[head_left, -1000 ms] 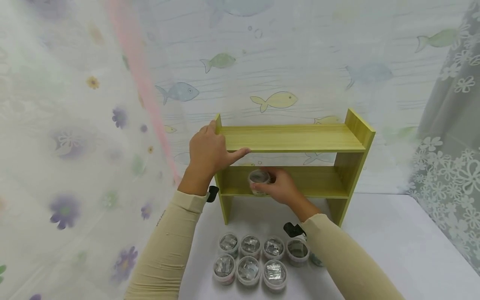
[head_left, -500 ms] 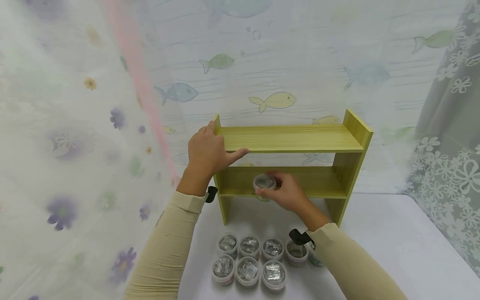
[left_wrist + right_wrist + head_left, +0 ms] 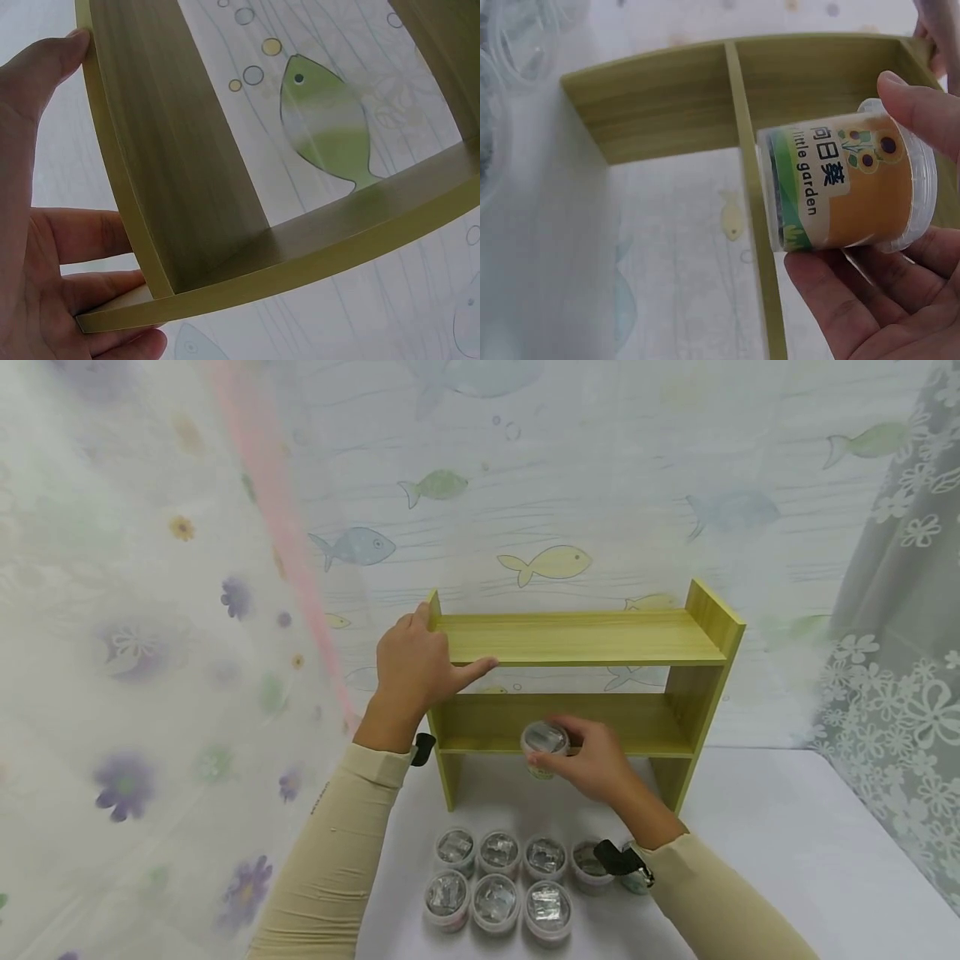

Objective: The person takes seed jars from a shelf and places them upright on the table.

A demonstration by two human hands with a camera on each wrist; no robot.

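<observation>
A small yellow-green wooden shelf [image 3: 577, 639] with two boards stands against the backdrop. My left hand [image 3: 415, 662] grips its upper left corner; in the left wrist view, the fingers lie around the side panel [image 3: 135, 150] and the thumb touches an edge. My right hand [image 3: 592, 758] holds a clear lidded plastic tub [image 3: 545, 738] just in front of the lower board. In the right wrist view, the tub's label [image 3: 847, 184] reads "little garden" above sunflowers and an orange area. The thumb rests by the lid, with the fingers around the other side.
Several similar tubs [image 3: 495, 902] stand in two rows on the white tablecloth [image 3: 765, 843] in front of the shelf. One tub [image 3: 637, 880] is partly hidden by the right wrist. Behind hangs a fish-print curtain [image 3: 555, 485].
My right hand has moved the tub forward off the lower board, to the right and lower in view. My left hand stays at the shelf's corner.
</observation>
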